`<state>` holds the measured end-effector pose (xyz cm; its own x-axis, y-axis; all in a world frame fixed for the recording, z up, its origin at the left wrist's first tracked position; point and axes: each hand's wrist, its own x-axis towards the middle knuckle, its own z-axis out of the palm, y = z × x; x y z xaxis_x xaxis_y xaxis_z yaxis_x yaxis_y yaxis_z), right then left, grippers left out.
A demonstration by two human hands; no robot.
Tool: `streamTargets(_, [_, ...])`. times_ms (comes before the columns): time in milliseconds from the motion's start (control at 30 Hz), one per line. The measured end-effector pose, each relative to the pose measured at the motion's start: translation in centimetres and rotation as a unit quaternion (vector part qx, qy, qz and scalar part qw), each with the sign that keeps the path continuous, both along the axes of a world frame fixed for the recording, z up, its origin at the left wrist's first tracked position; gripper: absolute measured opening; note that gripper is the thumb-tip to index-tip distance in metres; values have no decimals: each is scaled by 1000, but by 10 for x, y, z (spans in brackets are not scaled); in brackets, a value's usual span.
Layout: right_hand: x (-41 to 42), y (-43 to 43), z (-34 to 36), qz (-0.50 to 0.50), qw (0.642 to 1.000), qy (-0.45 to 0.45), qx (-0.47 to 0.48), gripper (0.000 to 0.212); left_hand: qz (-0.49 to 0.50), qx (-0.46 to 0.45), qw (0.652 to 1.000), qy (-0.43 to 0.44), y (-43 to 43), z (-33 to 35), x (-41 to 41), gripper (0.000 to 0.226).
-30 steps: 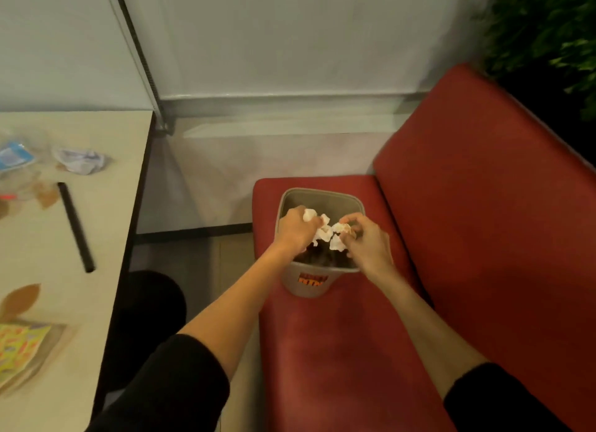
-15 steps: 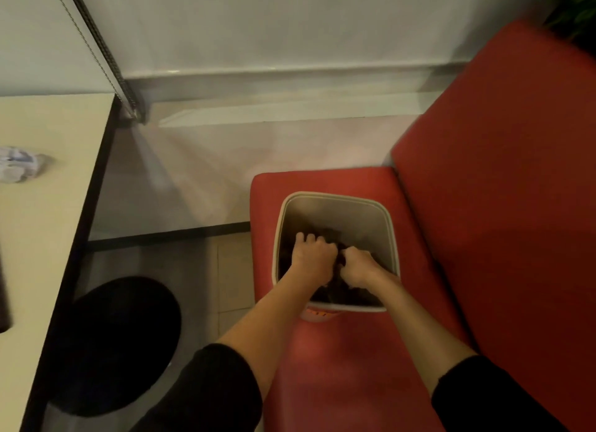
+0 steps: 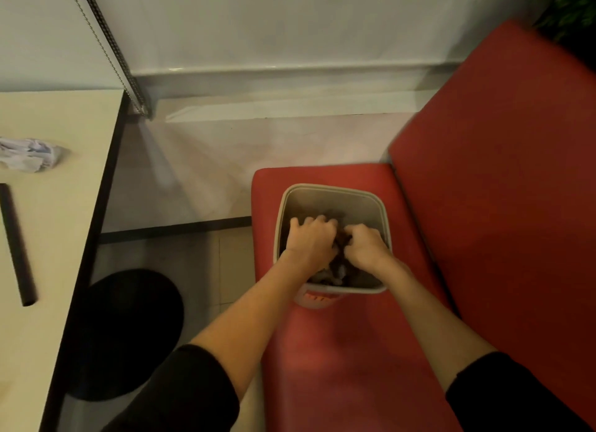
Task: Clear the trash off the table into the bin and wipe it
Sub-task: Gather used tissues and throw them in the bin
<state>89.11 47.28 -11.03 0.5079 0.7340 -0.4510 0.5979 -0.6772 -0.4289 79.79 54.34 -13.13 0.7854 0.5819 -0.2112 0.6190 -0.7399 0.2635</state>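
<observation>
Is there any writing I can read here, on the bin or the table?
No text is readable.
Bin: orange print low on its front, half hidden and blurred.
Crumpled paper on the table: bluish marks, too blurred to read.

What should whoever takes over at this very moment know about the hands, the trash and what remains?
Hands: left hand and right hand are both inside the bin, fingers curled down onto the trash in it. Whether they grip any cannot be told.
Bin: stands on the red bench seat, apart from the table.
Done: some trash is in the bin.
Left: a crumpled paper and a black tube lie on the table. Bin them, then wipe the table.
</observation>
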Motion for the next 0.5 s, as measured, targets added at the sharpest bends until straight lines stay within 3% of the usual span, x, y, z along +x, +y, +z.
streamTargets(200, [-11, -26, 42, 22, 991, -27, 127, 27, 32, 7, 991, -130, -21, 52, -35, 31])
streamTargets(500, [-89, -142, 131, 72, 961, -88, 252, 41, 71, 38, 972, -221, -128, 121, -128, 43])
